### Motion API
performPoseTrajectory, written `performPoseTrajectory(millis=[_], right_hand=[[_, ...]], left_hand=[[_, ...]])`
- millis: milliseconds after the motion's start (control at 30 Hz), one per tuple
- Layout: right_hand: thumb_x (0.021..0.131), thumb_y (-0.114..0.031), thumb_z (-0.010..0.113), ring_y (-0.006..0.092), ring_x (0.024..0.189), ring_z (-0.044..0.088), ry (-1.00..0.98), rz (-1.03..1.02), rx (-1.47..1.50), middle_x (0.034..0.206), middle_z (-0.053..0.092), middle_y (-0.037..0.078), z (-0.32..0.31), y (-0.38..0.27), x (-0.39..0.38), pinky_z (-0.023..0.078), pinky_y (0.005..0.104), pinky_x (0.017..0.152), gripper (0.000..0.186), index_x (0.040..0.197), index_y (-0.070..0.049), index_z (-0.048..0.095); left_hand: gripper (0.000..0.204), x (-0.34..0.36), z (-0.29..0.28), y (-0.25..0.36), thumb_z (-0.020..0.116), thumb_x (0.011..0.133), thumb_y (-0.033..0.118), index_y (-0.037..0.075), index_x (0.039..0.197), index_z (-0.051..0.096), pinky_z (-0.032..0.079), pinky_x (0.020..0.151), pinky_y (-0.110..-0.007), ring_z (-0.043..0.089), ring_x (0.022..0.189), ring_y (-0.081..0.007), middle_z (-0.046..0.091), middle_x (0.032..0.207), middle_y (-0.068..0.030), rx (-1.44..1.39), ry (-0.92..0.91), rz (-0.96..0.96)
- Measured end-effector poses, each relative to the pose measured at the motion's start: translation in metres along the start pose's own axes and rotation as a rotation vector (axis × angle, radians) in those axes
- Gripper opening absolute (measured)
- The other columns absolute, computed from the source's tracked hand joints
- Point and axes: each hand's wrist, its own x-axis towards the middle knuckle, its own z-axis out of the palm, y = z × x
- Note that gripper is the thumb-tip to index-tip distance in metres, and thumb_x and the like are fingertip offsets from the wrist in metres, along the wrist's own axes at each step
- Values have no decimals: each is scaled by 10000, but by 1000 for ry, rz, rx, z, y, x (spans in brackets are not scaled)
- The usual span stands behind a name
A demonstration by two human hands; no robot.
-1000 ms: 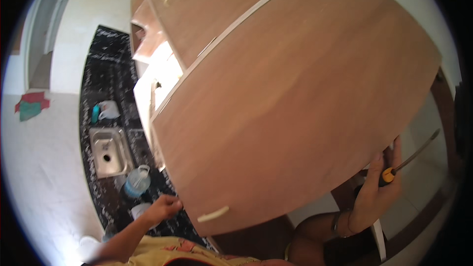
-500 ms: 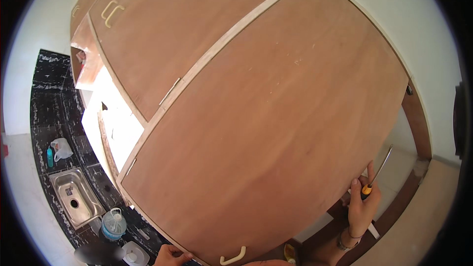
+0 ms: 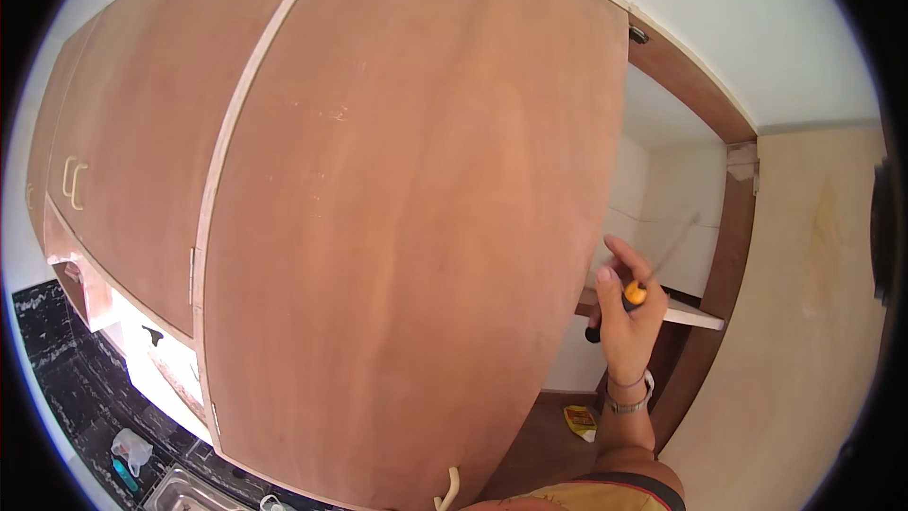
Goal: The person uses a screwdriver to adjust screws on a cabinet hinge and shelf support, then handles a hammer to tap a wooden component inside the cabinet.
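My right hand (image 3: 626, 326) is closed on a screwdriver (image 3: 636, 293) with a yellow and black handle, its thin shaft angled up to the right. The hand is beside the free edge of a large wooden cabinet door (image 3: 407, 189), whose cream handle (image 3: 450, 488) is near the bottom. Behind the hand are a white shelf edge (image 3: 692, 317) and a pale interior. A small dark metal catch (image 3: 638, 35) sits on the top frame. A yellow packet (image 3: 579, 421) lies lower down inside. My left hand is out of view.
Other cabinet doors (image 3: 142, 151) with cream handles stand to the left, above a black marbled counter (image 3: 52, 341). At bottom left are a stainless sink (image 3: 184, 490), a teal bottle (image 3: 124, 474) and a plastic bag (image 3: 132, 449). A pale wooden panel (image 3: 813, 322) is at the right.
My view has swung up and rightward, so the counter and sink have dropped toward the lower left. My left hand has left the picture; my right hand still grips the screwdriver.
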Motion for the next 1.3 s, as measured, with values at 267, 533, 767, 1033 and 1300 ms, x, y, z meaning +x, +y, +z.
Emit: performPoseTrajectory(millis=[267, 533, 767, 1033, 1300], right_hand=[[1003, -185, 675, 65, 493, 529, -117, 137, 49, 646, 591, 30, -8, 8, -42, 399, 204, 445, 221, 897, -8, 597], [1030, -301, 640, 80, 419, 499, -236, 175, 250, 620, 534, 5, 22, 36, -61, 349, 207, 370, 350, 829, -31, 541], [1033, -244, 559, 85, 733, 519, -120, 48, 216, 763, 571, 5, 30, 45, -62, 419, 258, 692, 304, 832, -16, 561], [1036, -282, 532, 186, 956, 619, 8, 169, 273, 1049, 660, 94, 47, 25, -69, 495, 342, 898, 339, 1060, 39, 638], [1053, -327, 545, 109, 798, 550, 137, 201, 171, 855, 615, 18, 69, 3, -72, 457, 290, 728, 367, 893, 0, 595]], left_hand=[[317, -15, 18, 23, 754, 933, 288, -28, 940, 786, 525, 637, -301, 657, 692, -124, 752, 789, -71, 4, 121, 228], [269, -13, 14, -1, 727, 942, 238, -25, 916, 776, 525, 633, -309, 669, 689, -152, 753, 792, -67, -249, 189, 307], [366, 3, 3, -7, 799, 922, 262, -51, 1107, 753, 548, 921, -318, 703, 992, -145, 777, 1057, -98, -206, 46, 222], [411, 23, -11, 0, 810, 893, 307, -30, 1109, 716, 554, 840, -336, 706, 945, -183, 756, 992, -103, -380, -223, 333], [407, 25, -31, 19, 817, 887, 294, -25, 1118, 714, 549, 864, -351, 699, 982, -200, 748, 1032, -118, -338, -284, 329]])
